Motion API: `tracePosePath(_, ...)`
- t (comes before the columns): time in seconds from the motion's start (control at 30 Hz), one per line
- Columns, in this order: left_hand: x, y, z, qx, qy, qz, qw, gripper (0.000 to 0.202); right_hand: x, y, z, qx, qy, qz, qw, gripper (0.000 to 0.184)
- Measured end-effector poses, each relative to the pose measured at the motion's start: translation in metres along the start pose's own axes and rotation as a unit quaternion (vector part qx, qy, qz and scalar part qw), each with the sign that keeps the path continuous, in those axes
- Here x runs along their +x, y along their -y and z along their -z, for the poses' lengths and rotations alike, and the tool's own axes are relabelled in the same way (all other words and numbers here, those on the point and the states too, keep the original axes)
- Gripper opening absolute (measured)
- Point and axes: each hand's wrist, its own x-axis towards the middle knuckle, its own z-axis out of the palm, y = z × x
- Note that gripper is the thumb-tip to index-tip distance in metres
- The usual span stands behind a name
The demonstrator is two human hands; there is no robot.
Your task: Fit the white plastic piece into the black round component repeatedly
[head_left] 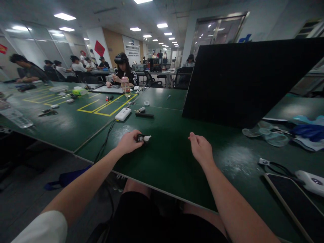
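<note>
My left hand [131,141] is closed around a small dark bottle with a white nozzle [146,138]. The bottle lies tilted on its side, its nozzle pointing right, just at or above the green table [164,158]; the fingers cover much of its body. To the right, apart from the bottle, my right hand [201,148] is curled with the thumb against the fingers. Whatever it may hold is hidden. Beyond my left hand lie a dark flat bar [144,115] and a small pale and metal piece [140,110].
A large black panel [235,81] stands at the right. A white power bank [123,114] with a cable lies ahead left. At right are a phone [291,199], clear goggles [268,131] and a blue glove [308,131]. Across the table sits a person [124,72] in a headset.
</note>
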Motion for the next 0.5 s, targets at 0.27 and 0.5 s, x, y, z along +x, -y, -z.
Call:
tracePosePath(0.27, 0.005, 0.062, 0.055, 0.200, -0.018, -0.100, 0.975, 0.044, 0.004, -0.002, -0.009, -0.022, 0.020, 0.013, 0.999, 0.060)
tracePosePath(0.5, 0.005, 0.077, 0.065, 0.219, -0.031, -0.112, 0.969, 0.039, 0.002, 0.001, -0.005, -0.022, 0.016, 0.008, 1.000, 0.059)
